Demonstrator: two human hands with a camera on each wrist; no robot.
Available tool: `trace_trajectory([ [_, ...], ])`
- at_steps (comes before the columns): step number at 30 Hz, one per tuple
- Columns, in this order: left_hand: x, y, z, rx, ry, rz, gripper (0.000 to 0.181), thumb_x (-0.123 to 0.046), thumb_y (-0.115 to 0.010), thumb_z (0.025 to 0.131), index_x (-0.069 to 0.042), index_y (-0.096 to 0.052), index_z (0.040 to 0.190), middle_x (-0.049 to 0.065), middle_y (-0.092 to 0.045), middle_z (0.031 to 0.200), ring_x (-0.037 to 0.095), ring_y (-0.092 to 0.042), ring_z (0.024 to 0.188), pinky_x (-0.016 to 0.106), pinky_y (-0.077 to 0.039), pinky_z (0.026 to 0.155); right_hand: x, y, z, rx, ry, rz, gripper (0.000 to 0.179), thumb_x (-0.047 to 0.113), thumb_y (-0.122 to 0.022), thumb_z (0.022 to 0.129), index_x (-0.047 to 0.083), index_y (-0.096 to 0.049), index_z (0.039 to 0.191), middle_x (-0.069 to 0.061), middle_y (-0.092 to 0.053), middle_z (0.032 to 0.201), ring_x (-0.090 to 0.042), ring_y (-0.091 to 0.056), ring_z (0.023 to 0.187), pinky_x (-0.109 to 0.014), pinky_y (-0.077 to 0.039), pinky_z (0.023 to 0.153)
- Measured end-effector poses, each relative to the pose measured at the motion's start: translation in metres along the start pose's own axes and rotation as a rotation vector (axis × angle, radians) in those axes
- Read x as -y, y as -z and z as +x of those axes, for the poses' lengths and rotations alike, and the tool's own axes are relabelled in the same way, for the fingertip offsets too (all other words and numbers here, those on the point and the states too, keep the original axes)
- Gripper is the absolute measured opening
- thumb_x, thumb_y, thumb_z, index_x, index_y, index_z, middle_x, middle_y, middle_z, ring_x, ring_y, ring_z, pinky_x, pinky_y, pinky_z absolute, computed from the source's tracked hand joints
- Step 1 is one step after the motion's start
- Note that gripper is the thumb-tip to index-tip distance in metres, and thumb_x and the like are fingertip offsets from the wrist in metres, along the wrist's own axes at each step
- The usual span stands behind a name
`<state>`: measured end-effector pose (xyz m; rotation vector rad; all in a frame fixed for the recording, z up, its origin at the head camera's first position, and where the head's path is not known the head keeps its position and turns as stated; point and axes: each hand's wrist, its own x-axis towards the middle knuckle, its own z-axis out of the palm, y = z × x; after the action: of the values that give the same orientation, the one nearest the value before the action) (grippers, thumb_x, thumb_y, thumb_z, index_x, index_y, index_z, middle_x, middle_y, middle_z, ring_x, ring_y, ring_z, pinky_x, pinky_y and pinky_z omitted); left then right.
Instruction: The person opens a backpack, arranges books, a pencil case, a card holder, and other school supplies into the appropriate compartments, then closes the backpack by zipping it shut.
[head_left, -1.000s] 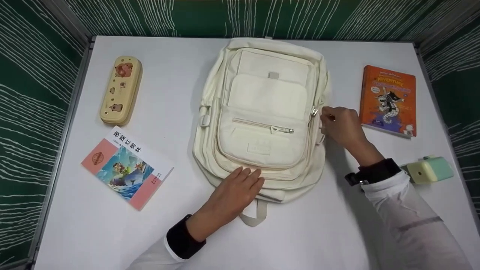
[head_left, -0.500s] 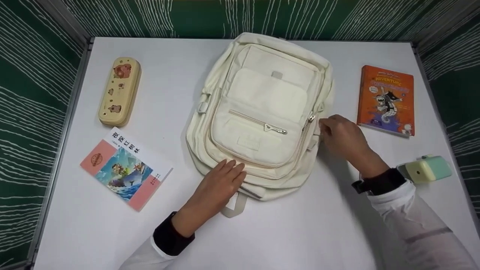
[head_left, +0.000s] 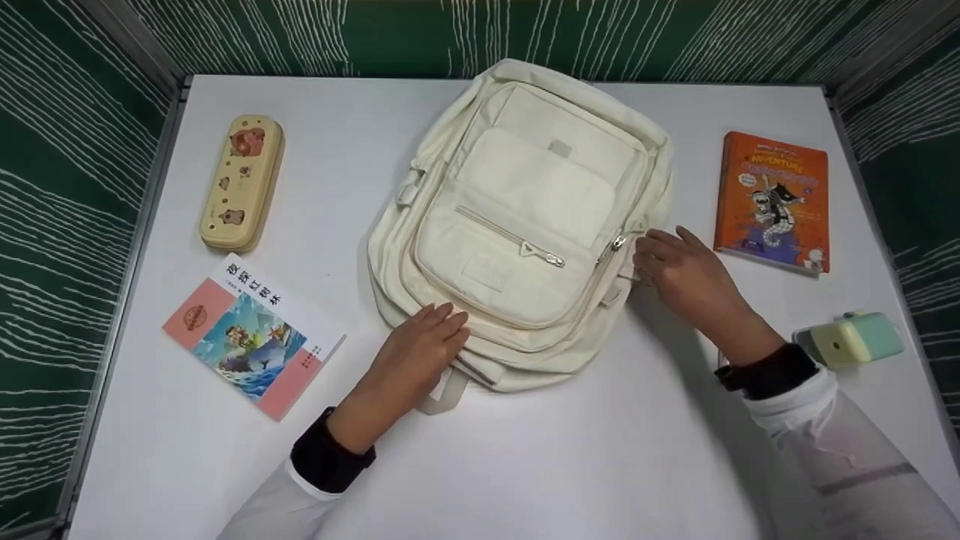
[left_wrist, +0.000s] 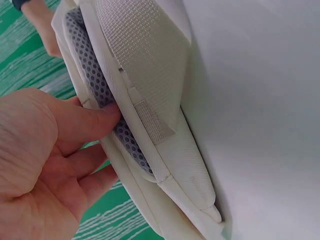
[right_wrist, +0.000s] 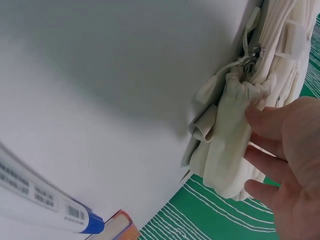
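Gripping the cream backpack (head_left: 540,187) at its 7 o'clock edge, the left hand (head_left: 416,345) has its thumb on a grey mesh pad (left_wrist: 92,65) and its fingers on the other side. The right hand (head_left: 684,276) has its own grip on the backpack between 3 and 4 o'clock, pinching the side pocket (right_wrist: 227,150) between thumb and fingers. So neither hand is free.

The backpack lies front side up in the middle of the desk (head_left: 570,457), with its top pointing between 12 and 1 o'clock. I think the step in hand is holding the backpack in place from two sides. The next move seems to call for a steady left hand and a light pinch from the right, as the pocket looks soft and could slip.

Now the count: one backpack and two hands. Two books: a pink book (head_left: 255,341) at about 8 to 9 o'clock on the desk, and an orange book (head_left: 774,202) near 2 o'clock. One yellow case (head_left: 241,184) with animal pictures, at 10 o'clock. One green and yellow thing (head_left: 856,339), between 3 and 4 o'clock. One white thing (right_wrist: 45,200) with a blue end shows in the right wrist view, too cut off to name.
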<state>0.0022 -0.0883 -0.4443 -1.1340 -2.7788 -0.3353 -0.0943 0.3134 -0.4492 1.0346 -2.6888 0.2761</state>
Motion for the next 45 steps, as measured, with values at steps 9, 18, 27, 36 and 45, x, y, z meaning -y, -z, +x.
trace_trajectory([
  [9, 0.017, 0.009, 0.008, 0.034, 0.027, 0.030, 0.020, 0.008, -0.073, 0.087, 0.000, -0.076, 0.106, 0.014, -0.073, 0.125, 0.035, -0.065, 0.124, 0.044, -0.051, 0.105, 0.010, 0.001, -0.006, -0.009, 0.061, -0.046, 0.017, -0.010, -0.078, 0.083, -0.010, -0.074, 0.100, -0.024, -0.073, 0.107, -0.044, -0.070, 0.103, -0.066, -0.050, 0.093],
  [18, 0.037, 0.014, 0.011, 0.040, 0.023, 0.089, 0.024, 0.014, -0.070, 0.085, -0.001, -0.075, 0.103, 0.011, -0.073, 0.121, 0.034, -0.066, 0.122, 0.042, -0.051, 0.104, 0.024, 0.001, -0.009, -0.012, 0.103, -0.037, 0.018, -0.008, -0.082, 0.080, -0.006, -0.072, 0.094, -0.021, -0.070, 0.099, -0.041, -0.070, 0.092, -0.063, -0.051, 0.090],
  [27, 0.051, 0.017, 0.017, 0.013, 0.020, 0.092, 0.023, 0.017, -0.071, 0.080, -0.005, -0.072, 0.084, 0.006, -0.074, 0.103, 0.031, -0.069, 0.114, 0.037, -0.055, 0.096, 0.034, 0.003, -0.010, -0.008, 0.119, -0.030, 0.012, -0.008, -0.080, 0.082, -0.001, -0.071, 0.087, -0.016, -0.070, 0.092, -0.037, -0.069, 0.084, -0.057, -0.053, 0.084],
  [36, 0.070, 0.026, 0.028, 0.130, 0.050, 0.089, 0.030, 0.019, -0.071, 0.070, -0.006, -0.073, 0.085, 0.007, -0.072, 0.097, 0.031, -0.067, 0.114, 0.039, -0.056, 0.095, 0.046, 0.001, -0.012, 0.005, 0.099, 0.020, 0.012, 0.000, -0.084, 0.082, 0.001, -0.074, 0.089, -0.012, -0.071, 0.089, -0.036, -0.068, 0.081, -0.052, -0.054, 0.076],
  [45, 0.089, 0.029, 0.042, 0.187, 0.074, 0.130, 0.026, 0.020, -0.070, 0.079, -0.002, -0.076, 0.092, 0.015, -0.073, 0.113, 0.036, -0.064, 0.125, 0.045, -0.056, 0.095, 0.059, -0.002, -0.010, -0.020, 0.130, 0.029, 0.013, -0.002, -0.085, 0.079, 0.002, -0.074, 0.086, -0.010, -0.068, 0.084, -0.031, -0.066, 0.072, -0.045, -0.054, 0.066],
])
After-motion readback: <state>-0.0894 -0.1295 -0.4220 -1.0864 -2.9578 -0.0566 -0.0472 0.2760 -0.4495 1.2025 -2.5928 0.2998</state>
